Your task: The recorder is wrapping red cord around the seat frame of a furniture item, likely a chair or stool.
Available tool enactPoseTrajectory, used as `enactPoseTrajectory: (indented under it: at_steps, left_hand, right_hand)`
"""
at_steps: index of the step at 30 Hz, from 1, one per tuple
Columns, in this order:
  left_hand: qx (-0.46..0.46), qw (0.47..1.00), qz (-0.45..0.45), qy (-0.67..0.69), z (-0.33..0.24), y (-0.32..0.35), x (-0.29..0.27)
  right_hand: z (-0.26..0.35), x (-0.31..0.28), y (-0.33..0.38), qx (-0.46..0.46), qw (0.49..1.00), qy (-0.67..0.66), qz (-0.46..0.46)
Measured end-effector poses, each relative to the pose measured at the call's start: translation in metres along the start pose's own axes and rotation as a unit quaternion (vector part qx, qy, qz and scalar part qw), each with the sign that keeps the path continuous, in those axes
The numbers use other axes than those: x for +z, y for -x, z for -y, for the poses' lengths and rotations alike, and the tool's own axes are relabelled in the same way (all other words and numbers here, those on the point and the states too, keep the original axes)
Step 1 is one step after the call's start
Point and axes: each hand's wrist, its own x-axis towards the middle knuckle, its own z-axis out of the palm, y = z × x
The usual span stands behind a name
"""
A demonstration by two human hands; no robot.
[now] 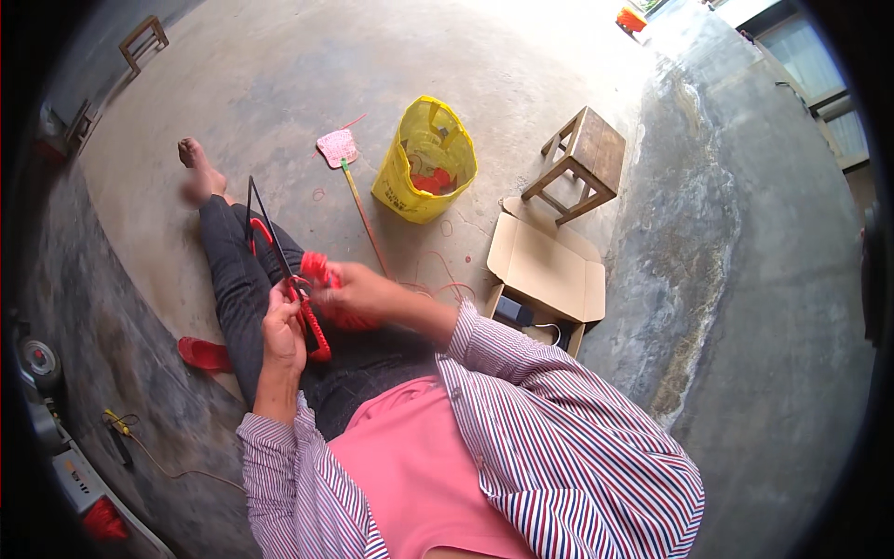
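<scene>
Landmark: yellow bag (393,191) on the floor. Thin black frame (275,244), partly wrapped in red cord (318,335), is below and left of the bag. Left hand (284,334) grasps the frame, also below-left of the bag. Right hand (358,291), nearer the bag, blurred, clasps a red bundle (317,267). Swatter (337,147) just left of the bag; wooden stool (601,151) to its right.
</scene>
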Motion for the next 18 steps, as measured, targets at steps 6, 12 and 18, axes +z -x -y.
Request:
enactPoseTrajectory:
  at_steps: [6,12,18]
  left_hand:
    - [-0.011,1.0,0.022,0.009,-0.002,0.0,0.008]
    - [0.017,1.0,0.006,0.015,0.001,0.003,0.005]
    - [-0.005,1.0,0.021,0.017,0.009,-0.006,0.007]
  right_hand:
    - [0.037,-0.013,0.006,-0.036,0.998,0.04,-0.011]
    - [-0.018,-0.01,-0.009,-0.013,0.999,0.045,0.023]
    - [0.043,-0.013,0.013,-0.003,0.994,-0.092,-0.067]
